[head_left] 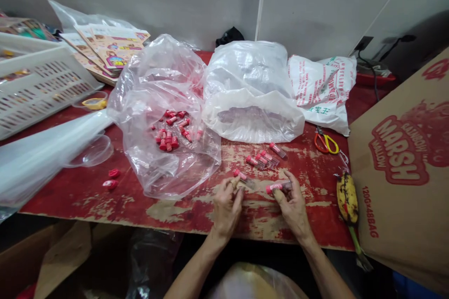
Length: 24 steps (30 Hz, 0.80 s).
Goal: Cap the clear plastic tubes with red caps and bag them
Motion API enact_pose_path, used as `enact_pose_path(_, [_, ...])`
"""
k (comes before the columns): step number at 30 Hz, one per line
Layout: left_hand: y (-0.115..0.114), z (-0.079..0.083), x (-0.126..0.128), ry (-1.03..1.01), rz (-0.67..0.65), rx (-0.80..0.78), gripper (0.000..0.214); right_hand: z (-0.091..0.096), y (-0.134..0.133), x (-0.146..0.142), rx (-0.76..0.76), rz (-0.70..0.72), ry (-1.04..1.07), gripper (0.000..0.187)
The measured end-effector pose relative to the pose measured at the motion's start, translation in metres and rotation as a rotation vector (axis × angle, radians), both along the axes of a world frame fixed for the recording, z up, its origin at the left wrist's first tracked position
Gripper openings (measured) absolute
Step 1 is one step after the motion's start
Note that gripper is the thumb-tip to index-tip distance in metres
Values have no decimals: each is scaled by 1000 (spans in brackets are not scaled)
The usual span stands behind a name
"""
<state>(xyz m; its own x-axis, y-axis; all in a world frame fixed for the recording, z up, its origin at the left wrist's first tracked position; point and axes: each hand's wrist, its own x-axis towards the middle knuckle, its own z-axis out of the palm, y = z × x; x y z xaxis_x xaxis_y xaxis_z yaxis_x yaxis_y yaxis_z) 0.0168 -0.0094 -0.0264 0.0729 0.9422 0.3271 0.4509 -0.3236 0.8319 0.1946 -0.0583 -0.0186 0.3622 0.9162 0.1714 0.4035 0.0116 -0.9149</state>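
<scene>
My left hand (226, 205) rests on the worn red table (105, 196), its fingertips pinched on a small clear tube with a pink cap (244, 178). My right hand (293, 205) is closed round another pink-capped tube (278, 187), held level just above the table. A few more capped tubes (265, 156) lie in a row just beyond both hands. A clear plastic bag (164, 117) to the left holds several loose pink caps (170, 131).
A white plastic bag (250, 93) and a printed bag (324, 86) stand behind the tubes. Scissors (325, 142) and a dark banana (347, 198) lie at the right beside a cardboard box (403, 168). A white basket (38, 86) and two loose caps (111, 178) lie left.
</scene>
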Motion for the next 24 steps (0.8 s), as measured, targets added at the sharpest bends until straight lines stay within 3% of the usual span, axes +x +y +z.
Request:
enact_pose_path(3, [26,-3,-10,317,-55,195,39,-2,2,7,89,-19,-300,55])
enact_pose_path(7, [51,-14,-14,605,-225,233,37,-15,8,5,159,163,-622,46])
enact_pose_path(9, [57,-19,-14,621,-217,227,30,-20,10,4,135,209,-655,47])
enact_pose_path(14, [63,-28,-18,577,-47,203,17,-23,7,7,167,122,-640,49])
enact_pose_path(16, [65,-29,-20,562,-1,193,13,-23,6,7,149,169,-677,47])
enact_pose_path(21, [64,-30,-20,507,6,208,14,-23,8,8,185,117,-601,53])
enact_pose_path(24, [64,-30,-20,471,13,220,17,-23,8,8,161,155,-620,51])
